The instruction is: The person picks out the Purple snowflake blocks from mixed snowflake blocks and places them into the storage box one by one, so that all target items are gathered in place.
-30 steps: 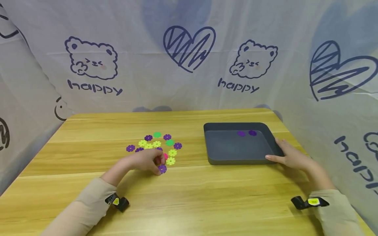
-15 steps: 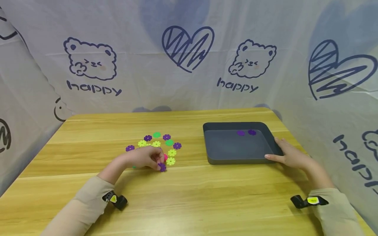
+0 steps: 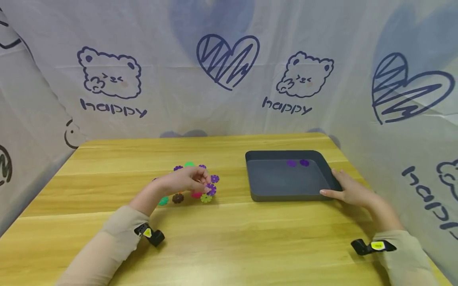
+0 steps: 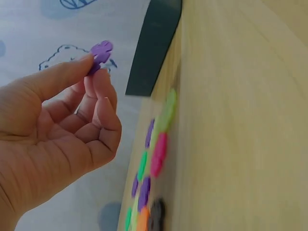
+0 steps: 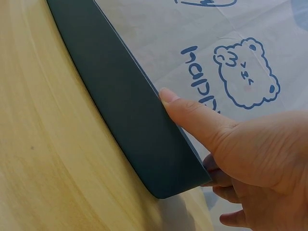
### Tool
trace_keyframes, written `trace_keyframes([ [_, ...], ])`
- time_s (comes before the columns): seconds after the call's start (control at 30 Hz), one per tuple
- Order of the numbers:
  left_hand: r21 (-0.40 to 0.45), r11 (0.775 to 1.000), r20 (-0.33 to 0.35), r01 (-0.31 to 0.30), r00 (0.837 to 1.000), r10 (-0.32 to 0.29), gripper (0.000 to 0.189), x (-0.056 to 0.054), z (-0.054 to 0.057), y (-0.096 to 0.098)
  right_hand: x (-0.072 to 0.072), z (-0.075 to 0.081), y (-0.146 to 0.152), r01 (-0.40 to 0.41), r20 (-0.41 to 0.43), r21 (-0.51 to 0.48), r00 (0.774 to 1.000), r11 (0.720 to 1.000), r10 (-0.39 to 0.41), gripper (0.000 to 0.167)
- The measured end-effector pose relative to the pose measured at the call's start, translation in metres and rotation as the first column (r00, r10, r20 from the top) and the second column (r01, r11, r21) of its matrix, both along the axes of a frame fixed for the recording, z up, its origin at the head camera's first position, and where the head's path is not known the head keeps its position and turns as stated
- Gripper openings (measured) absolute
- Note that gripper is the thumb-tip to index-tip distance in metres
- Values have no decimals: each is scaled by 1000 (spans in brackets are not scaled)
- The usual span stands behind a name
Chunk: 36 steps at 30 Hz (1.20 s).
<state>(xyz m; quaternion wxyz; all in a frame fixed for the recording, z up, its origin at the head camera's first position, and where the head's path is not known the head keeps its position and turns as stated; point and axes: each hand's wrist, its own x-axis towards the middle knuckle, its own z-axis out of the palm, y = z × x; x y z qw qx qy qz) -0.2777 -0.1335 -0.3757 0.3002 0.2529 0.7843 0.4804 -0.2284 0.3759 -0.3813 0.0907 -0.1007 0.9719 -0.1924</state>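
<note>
My left hand [image 3: 184,180] pinches a purple snowflake-shaped plastic disc [image 3: 211,189] between thumb and fingertips, raised above the table in the left wrist view. Below it spread flat discs of the same kind: a yellow-green disc [image 3: 206,198], a pink disc [image 3: 196,195], a dark brown disc [image 3: 177,198], a teal disc [image 3: 163,201] and several more partly hidden by the hand. At the front right corner of a dark grey tray [image 3: 286,197], my right hand [image 3: 354,190] holds on, thumb on the rim [image 5: 161,94] and fingers along the right side.
Inside the tray, two purple discs [image 3: 304,163] lie near its back wall. The wooden table [image 3: 229,238] ends at a white cloth [image 3: 171,87] hanging behind and along the right, printed with bears and hearts.
My left hand has picked up the purple disc from the front of the group and moved it up and slightly right. The right hand stays at the tray's corner.
</note>
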Motion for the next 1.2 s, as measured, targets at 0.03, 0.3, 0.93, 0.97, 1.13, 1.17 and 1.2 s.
trace_keyframes([
  [0.03,11,1000,15,-11,1000,11,20,-1,1,5,0,-1,0,2,3,1,1000,1000,-2,104],
  [0.3,161,978,165,-134,981,107,15,-12,9,51,2,-5,1,37,22,3,999,999,-37,106],
  [0.93,223,939,308,-263,933,188,16,-40,21,163,-1,-3,0,16,25,-35,1000,999,-16,105],
  [0.97,227,935,308,-271,931,195,16,-42,21,169,-2,-3,0,18,24,-37,1000,999,-17,105],
  [1.13,218,925,318,-310,919,233,19,-53,20,195,-3,-2,1,16,20,-30,1000,999,-16,106],
  [1.17,217,923,320,-317,917,239,19,-55,19,199,-3,-2,1,16,21,-32,1000,999,-16,106],
  [1.2,217,921,324,-323,914,244,20,-57,18,204,-3,-2,2,17,24,-32,1000,999,-16,106],
])
